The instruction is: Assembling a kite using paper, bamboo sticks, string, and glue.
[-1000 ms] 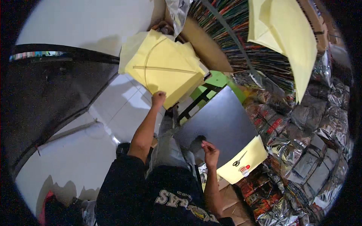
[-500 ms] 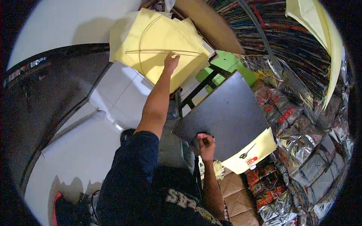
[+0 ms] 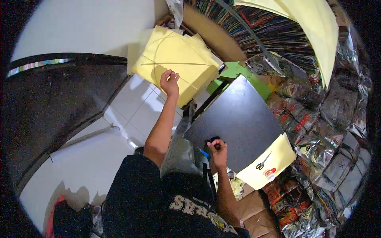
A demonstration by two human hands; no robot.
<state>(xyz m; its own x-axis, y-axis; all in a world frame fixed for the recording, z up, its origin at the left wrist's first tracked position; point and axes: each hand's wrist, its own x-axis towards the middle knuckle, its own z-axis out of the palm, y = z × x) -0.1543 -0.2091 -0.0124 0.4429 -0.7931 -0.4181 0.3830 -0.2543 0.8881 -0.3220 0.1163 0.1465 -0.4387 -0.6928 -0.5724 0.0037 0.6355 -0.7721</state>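
Observation:
A stack of pale yellow sheets [image 3: 186, 49] lies at the far side, with a thin straight stick [image 3: 186, 64] across it and a bowed line or strip curving beside it. My left hand [image 3: 170, 82] hovers at the stack's near edge, fingers loosely bent and nothing visible in them. At the left edge of a black tabletop [image 3: 242, 115], my right hand [image 3: 218, 152] has its thumb and fingers curled together near a dark shape. What they hold is too small to make out. Something small and blue [image 3: 204, 153] shows beside this hand.
Scissors [image 3: 263, 162] and a small red-and-white container [image 3: 270, 173] rest on a yellow sheet [image 3: 281, 158] at the tabletop's right end. Green sheets [image 3: 246, 75] lie behind it. Wrapped bundles [image 3: 301, 115] crowd the right, and a yellow sheet [image 3: 317, 27] hangs above them.
My left hand has drawn back toward me from the sticks. Two parallel straight lines now look like one. My right hand has stayed nearly in place, and the view has shifted.

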